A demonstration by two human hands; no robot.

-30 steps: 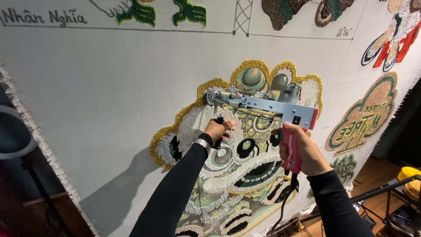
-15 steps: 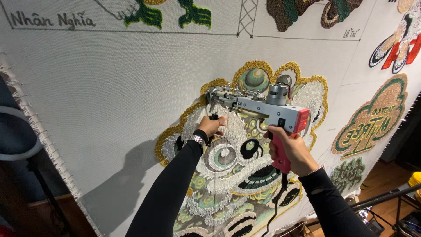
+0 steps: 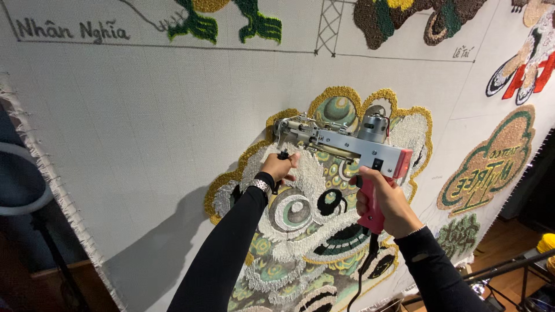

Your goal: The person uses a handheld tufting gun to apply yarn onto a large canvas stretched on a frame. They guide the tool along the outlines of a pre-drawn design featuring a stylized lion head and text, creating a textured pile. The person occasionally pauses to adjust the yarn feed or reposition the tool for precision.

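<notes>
Looking like a rug-tufting workshop: large pale woven backing cloth [image 3: 144, 133] stretching upright with frayed left edge, carrying colourful tufted yarn motifs [image 3: 491, 162] and pencilled outlines, a pink-handled metal tufting gun [image 3: 347, 150] pressing against the gold-bordered lion-head design [image 3: 312, 231].

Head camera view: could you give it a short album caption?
Two hands press a tufting gun against a colourful tufted design.

Both arms were stretched forward and upward, clad in black sleeves. The left hand [image 3: 281, 166] was closed in a fist, a metal band worn at its wrist, the forearm sloped up from below. The right hand [image 3: 383, 199] was wrapped shut just beside and lower, knuckles turned up, wrist bent slightly.
</notes>
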